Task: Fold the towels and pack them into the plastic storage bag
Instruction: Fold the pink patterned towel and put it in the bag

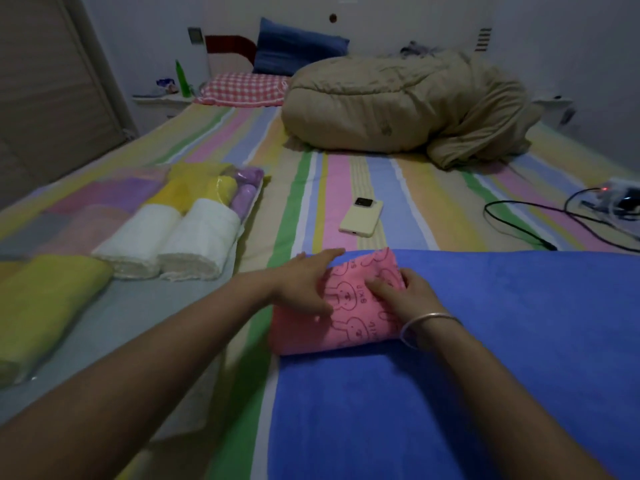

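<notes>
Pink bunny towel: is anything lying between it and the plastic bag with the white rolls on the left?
Nothing visible does. Between the pink towel and the plastic bag lies only bare striped sheet. The phone sits farther back, off that path. The left hand and right hand are both on the towel.
</notes>
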Tool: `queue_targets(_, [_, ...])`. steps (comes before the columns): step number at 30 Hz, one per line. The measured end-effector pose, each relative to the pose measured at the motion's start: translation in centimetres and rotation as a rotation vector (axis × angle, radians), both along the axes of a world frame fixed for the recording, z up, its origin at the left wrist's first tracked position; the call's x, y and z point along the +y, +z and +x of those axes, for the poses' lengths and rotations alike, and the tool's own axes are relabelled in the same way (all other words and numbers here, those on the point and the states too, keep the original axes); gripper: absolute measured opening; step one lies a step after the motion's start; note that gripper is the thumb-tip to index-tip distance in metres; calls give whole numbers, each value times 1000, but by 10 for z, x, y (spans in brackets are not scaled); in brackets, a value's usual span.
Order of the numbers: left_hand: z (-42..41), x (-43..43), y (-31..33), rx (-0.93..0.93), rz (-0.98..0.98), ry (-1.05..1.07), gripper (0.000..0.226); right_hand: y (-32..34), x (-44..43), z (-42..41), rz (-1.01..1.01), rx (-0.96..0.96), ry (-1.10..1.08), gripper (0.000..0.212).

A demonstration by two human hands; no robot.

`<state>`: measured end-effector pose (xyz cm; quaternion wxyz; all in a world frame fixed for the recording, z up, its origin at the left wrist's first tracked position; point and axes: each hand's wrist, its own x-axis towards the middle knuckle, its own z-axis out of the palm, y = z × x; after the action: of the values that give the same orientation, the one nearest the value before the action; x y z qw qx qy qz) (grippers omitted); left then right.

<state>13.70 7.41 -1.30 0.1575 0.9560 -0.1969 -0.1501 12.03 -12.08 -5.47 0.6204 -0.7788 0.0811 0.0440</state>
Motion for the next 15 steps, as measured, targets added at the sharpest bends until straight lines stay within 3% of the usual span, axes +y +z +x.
queue_targets(3, [-13, 4, 24, 235, -281, 52, 105, 31, -3, -27, 168, -189, 198, 27])
queue_targets(6, [-45, 13, 46, 301, -417, 79, 51, 67, -3, -47, 145, -228, 377, 34])
queue_targets(8, [-74, 22, 56, 255, -416, 87, 31, 86, -2, -58, 142, -169, 458, 38])
queue_targets(15, [-192, 66, 47, 282, -819, 287, 36, 114, 47, -92, 72, -53, 754, 40])
